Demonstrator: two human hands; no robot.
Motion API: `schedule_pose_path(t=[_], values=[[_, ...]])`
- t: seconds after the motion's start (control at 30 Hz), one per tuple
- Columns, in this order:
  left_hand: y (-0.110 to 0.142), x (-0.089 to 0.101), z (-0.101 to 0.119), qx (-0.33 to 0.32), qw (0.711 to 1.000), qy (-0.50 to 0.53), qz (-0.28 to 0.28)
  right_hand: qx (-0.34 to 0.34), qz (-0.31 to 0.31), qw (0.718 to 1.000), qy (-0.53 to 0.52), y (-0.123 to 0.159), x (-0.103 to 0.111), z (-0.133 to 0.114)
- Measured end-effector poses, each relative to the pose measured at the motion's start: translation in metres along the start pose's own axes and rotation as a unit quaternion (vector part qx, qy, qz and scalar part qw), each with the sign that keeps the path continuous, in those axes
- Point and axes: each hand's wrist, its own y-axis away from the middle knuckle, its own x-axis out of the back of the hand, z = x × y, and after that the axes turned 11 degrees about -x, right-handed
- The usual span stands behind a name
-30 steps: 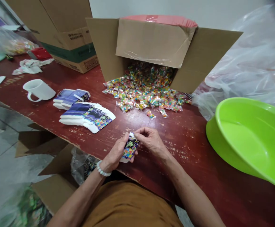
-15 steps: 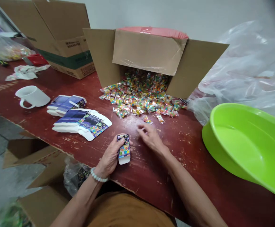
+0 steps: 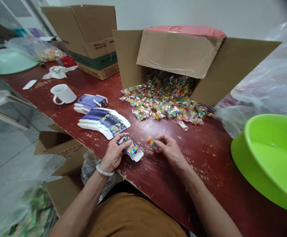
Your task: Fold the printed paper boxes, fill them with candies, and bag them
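My left hand (image 3: 115,151) grips a small printed candy box (image 3: 131,148), purple and multicoloured, with a white flap standing out at the end facing me. To its right, my right hand (image 3: 169,148) pinches a small clear packet of colourful candy (image 3: 150,141) between thumb and fingers, a short gap away from the box. Beyond the hands, a heap of similar candy packets (image 3: 165,107) spills from an open cardboard carton (image 3: 175,54). Flattened printed boxes (image 3: 103,120) lie in a stack on the table, left of the heap.
A white mug (image 3: 63,94) stands at the left of the red-brown table (image 3: 207,177). The bright green basin (image 3: 264,164) is at the right, near clear plastic sheeting (image 3: 269,75). Another carton (image 3: 94,49) stands behind. Open boxes (image 3: 66,184) sit below the table's front edge.
My right hand let go of the box's end, reached toward the heap and came back with a candy packet. My left hand has turned the box so its flap end points right. The view swung left.
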Motion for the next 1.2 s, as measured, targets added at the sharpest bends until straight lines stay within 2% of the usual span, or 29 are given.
schedule_pose_path(t=[0.07, 0.13, 0.23, 0.37, 0.5, 0.6, 0.7, 0.8, 0.9, 0.97, 1.03, 1.13, 1.2], values=[[0.001, 0.000, 0.002, -0.008, 1.000, 0.013, 0.012, 0.026, -0.025, 0.999, -0.001, 0.018, -0.013, -0.003], [0.004, -0.001, 0.003, -0.007, 1.000, 0.023, 0.012, 0.072, 0.001, 0.996, 0.060, 0.028, -0.021, -0.006], [0.010, 0.000, 0.003, 0.007, 0.999, 0.042, 0.020, 0.126, 0.043, 0.980, 0.150, 0.031, -0.019, -0.010], [0.016, 0.005, 0.002, 0.021, 0.998, 0.053, 0.014, 0.204, 0.066, 0.950, 0.227, 0.030, -0.011, -0.014], [0.023, 0.010, 0.002, 0.024, 0.998, 0.020, -0.051, 0.253, 0.042, 0.916, 0.310, 0.030, -0.010, -0.020], [0.029, 0.013, 0.002, 0.044, 0.987, -0.029, -0.149, 0.264, -0.004, 0.896, 0.357, 0.032, -0.013, -0.026], [0.034, 0.013, 0.002, 0.090, 0.966, -0.072, -0.232, 0.252, 0.002, 0.863, 0.438, 0.033, -0.016, -0.032], [0.038, 0.009, -0.002, 0.097, 0.960, -0.078, -0.249, 0.237, 0.025, 0.811, 0.534, 0.037, -0.017, -0.035], [0.041, 0.005, -0.004, 0.077, 0.965, -0.049, -0.245, 0.240, 0.024, 0.788, 0.567, 0.040, -0.018, -0.036], [0.043, 0.002, -0.003, 0.067, 0.961, -0.043, -0.264, 0.246, 0.008, 0.793, 0.557, 0.042, -0.020, -0.036], [0.044, 0.000, -0.001, 0.059, 0.953, -0.054, -0.291, 0.254, -0.036, 0.820, 0.511, 0.040, -0.022, -0.034], [0.046, -0.002, 0.002, 0.051, 0.947, -0.071, -0.308, 0.222, -0.120, 0.907, 0.337, 0.035, -0.023, -0.029], [0.046, -0.003, 0.002, 0.044, 0.954, -0.069, -0.288, 0.171, -0.163, 0.956, 0.177, 0.030, -0.021, -0.025]])
